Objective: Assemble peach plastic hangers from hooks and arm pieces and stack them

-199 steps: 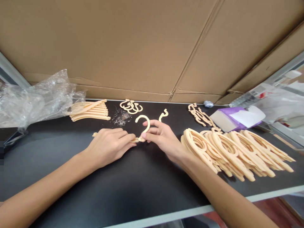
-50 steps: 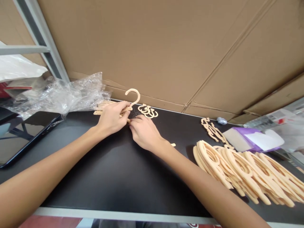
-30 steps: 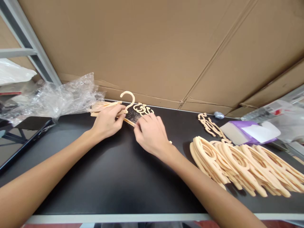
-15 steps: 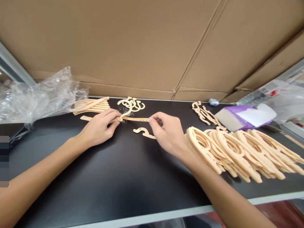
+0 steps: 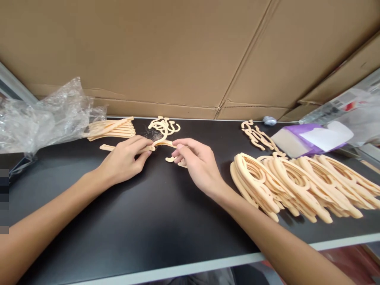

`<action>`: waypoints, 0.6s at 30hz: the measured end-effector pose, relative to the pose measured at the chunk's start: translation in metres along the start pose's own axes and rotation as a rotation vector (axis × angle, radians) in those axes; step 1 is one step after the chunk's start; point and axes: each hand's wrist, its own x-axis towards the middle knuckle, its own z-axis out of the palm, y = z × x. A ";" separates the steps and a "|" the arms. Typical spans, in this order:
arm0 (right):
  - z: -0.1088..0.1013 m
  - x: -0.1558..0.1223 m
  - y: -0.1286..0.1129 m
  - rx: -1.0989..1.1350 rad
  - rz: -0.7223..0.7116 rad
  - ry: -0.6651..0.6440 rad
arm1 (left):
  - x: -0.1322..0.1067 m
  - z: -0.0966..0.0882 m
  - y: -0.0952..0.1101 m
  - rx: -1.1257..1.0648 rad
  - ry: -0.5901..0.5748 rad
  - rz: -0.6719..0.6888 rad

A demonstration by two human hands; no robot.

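My left hand (image 5: 126,158) is closed on a pale cream folding hanger (image 5: 106,147), whose left arm sticks out past the knuckles. At the joint beside my left fingertips, a curved hook rises toward the back. My right hand (image 5: 202,162) pinches the hanger's right arm (image 5: 168,143) with thumb and fingers, and the far end of that arm is hidden by the hand. Partly under my right fingers, a loose curved piece (image 5: 170,159) lies on the black table (image 5: 154,221). Several loose hooks (image 5: 172,128) lie just behind the joint.
Long slim hanger arms (image 5: 115,130) are piled at the back left beside crumpled clear plastic (image 5: 50,114). On the right lie stacked hangers (image 5: 297,186), small curved pieces (image 5: 255,136) and a purple tissue pack (image 5: 308,138). Cardboard (image 5: 148,51) stands along the back.
My right hand has moved left along the hanger's right arm, closer to the joint, and now covers more of the loose curved piece. The left hand keeps its grip almost unmoved.
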 end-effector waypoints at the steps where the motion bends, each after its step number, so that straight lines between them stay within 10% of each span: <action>1: 0.001 0.000 0.001 0.024 0.009 -0.011 | 0.000 0.000 0.000 0.002 0.005 -0.001; 18: -0.012 -0.003 -0.009 0.158 -0.243 0.114 | 0.000 0.004 0.007 -0.136 0.131 -0.014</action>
